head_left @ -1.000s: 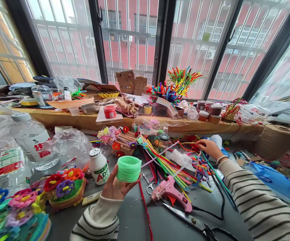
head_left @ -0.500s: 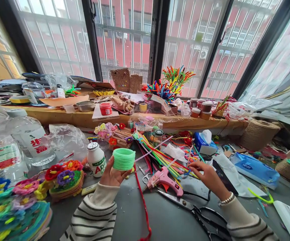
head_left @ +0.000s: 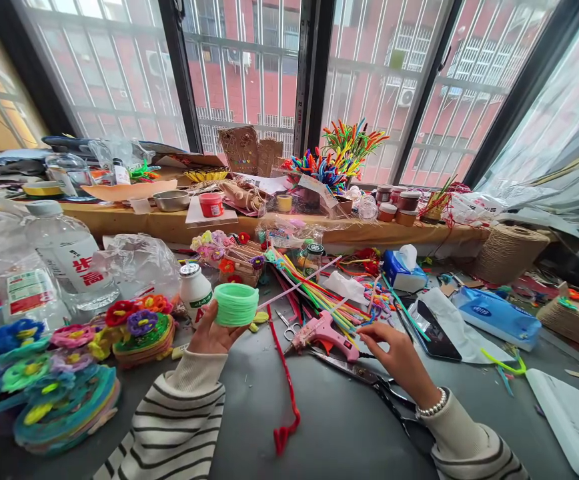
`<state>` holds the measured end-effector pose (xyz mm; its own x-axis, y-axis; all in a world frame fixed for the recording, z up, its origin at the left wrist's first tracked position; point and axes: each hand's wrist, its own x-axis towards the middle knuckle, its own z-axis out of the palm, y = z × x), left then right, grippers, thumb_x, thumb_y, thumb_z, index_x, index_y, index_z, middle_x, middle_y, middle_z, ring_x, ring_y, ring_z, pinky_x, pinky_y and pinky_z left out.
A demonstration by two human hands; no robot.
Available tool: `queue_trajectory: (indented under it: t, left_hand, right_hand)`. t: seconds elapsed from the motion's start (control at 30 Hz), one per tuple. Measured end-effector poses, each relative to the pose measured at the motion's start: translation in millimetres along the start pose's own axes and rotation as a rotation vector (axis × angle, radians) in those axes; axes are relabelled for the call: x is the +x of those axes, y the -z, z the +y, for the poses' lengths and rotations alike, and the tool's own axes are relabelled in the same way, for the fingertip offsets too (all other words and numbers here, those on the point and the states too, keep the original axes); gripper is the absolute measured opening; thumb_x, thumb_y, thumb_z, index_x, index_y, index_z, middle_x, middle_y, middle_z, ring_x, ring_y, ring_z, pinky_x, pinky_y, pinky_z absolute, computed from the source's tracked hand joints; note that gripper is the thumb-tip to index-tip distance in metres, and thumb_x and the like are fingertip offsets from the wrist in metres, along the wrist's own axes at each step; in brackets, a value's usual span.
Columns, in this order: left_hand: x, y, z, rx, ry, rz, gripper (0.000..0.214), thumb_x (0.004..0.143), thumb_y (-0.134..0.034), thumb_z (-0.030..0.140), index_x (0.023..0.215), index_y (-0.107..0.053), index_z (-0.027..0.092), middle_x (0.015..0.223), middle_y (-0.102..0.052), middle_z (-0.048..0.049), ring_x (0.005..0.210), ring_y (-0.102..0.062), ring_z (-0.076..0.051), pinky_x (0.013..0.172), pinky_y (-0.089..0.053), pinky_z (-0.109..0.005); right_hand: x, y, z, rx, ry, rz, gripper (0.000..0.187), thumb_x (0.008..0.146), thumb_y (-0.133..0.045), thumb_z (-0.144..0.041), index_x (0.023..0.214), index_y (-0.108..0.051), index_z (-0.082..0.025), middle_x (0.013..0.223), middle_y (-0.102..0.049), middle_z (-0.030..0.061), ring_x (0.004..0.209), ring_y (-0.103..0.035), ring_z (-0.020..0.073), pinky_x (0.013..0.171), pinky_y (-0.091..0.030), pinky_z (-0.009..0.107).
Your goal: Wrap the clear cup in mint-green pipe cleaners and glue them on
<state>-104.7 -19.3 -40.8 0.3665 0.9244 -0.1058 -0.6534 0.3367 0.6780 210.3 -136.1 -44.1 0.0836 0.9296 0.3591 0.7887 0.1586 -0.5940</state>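
My left hand (head_left: 218, 331) grips a light green cup-shaped ring of coiled fuzzy stem (head_left: 236, 306) from below and the left, with its hollow top facing up. Beside it stands a white bottle with a green label (head_left: 195, 291). My right hand (head_left: 387, 347) hovers by the handle of a pink glue gun (head_left: 322, 335); its fingers are loosely bent, and I see nothing held between them. Large black-handled scissors (head_left: 369, 377) lie below that hand. A red pipe cleaner (head_left: 288, 380) with a bent end lies on the grey table between both hands.
Colourful fuzzy-flower pieces (head_left: 64, 400) and clear bottles (head_left: 77, 267) crowd the left. Pipe cleaners (head_left: 314, 293) are heaped in the middle, behind the glue gun. A phone (head_left: 437, 331), a blue tissue pack (head_left: 497, 317) and a twine spool (head_left: 512, 252) lie right.
My right hand has moved left and slightly down, toward the glue gun's handle. My left hand has shifted slightly left with the green coiled ring. The whole view has moved a little.
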Motion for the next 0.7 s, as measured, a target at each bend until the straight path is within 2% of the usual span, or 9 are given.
queue_trajectory:
  t: [0.2, 0.3, 0.37, 0.43, 0.5, 0.57, 0.7]
  left_hand:
    - [-11, 0.3, -3, -0.01, 0.083, 0.019, 0.052, 0.086, -0.038, 0.026, 0.135, -0.021, 0.022, 0.091, -0.069, -0.0045, 0.084, -0.064, -0.02, 0.073, -0.051, -0.032]
    - [-11, 2.1, -7, 0.018, 0.086, 0.062, 0.055, 0.082, -0.046, 0.024, 0.133, -0.026, 0.022, 0.09, -0.07, -0.0043, 0.083, -0.065, -0.02, 0.072, -0.052, -0.031]
    - [-9, 3.3, -8, 0.043, 0.083, 0.094, 0.059, 0.079, -0.052, 0.022, 0.132, -0.028, 0.02, 0.091, -0.069, -0.0053, 0.083, -0.065, -0.021, 0.072, -0.052, -0.031]
    - [-7, 4.3, -9, 0.06, 0.084, 0.109, 0.061, 0.077, -0.054, 0.022, 0.132, -0.028, 0.016, 0.09, -0.069, -0.007, 0.082, -0.065, -0.021, 0.073, -0.052, -0.031]
    - [-7, 4.7, -10, 0.079, 0.088, 0.117, 0.061, 0.077, -0.055, 0.022, 0.132, -0.028, 0.013, 0.088, -0.07, -0.0081, 0.08, -0.065, -0.021, 0.072, -0.052, -0.03]
    - [-7, 4.2, -12, 0.111, 0.089, 0.123, 0.062, 0.076, -0.056, 0.021, 0.131, -0.029, 0.012, 0.085, -0.07, -0.0082, 0.079, -0.066, -0.02, 0.07, -0.052, -0.028]
    - [-8, 2.4, -17, 0.196, 0.075, 0.121, 0.059, 0.07, -0.063, 0.019, 0.123, -0.039, 0.013, 0.084, -0.07, -0.0084, 0.083, -0.065, -0.022, 0.068, -0.053, -0.026]
  right_hand:
    - [-3, 13, 2, -0.056, -0.002, -0.045, 0.022, 0.082, -0.043, -0.03, 0.086, -0.062, -0.02, 0.084, -0.067, 0.0048, 0.075, -0.062, 0.0164, 0.068, -0.051, 0.027]
    - [9, 23, -4, -0.133, 0.004, -0.086, 0.021, 0.082, -0.043, -0.028, 0.086, -0.062, -0.019, 0.085, -0.066, 0.0042, 0.076, -0.062, 0.0149, 0.07, -0.05, 0.025]
    - [27, 23, -13, -0.202, 0.017, -0.135, 0.02, 0.083, -0.044, -0.027, 0.085, -0.062, -0.018, 0.087, -0.066, 0.0035, 0.078, -0.061, 0.0138, 0.071, -0.049, 0.025]
    - [52, 15, -23, -0.285, 0.032, -0.196, 0.019, 0.084, -0.045, -0.027, 0.089, -0.06, -0.017, 0.088, -0.064, 0.003, 0.08, -0.059, 0.0133, 0.074, -0.047, 0.029]
    - [79, -1, -32, -0.376, 0.041, -0.261, 0.02, 0.084, -0.047, -0.029, 0.094, -0.057, -0.015, 0.096, -0.06, 0.0044, 0.085, -0.057, 0.0142, 0.076, -0.046, 0.035]
    - [103, -19, -37, -0.455, 0.042, -0.315, 0.024, 0.084, -0.047, -0.03, 0.102, -0.054, -0.016, 0.104, -0.056, 0.0058, 0.089, -0.056, 0.0156, 0.077, -0.046, 0.037]
    - [130, -44, -39, -0.573, 0.025, -0.37, 0.026, 0.084, -0.047, -0.029, 0.107, -0.052, -0.017, 0.109, -0.054, 0.0066, 0.091, -0.055, 0.0164, 0.077, -0.047, 0.037]
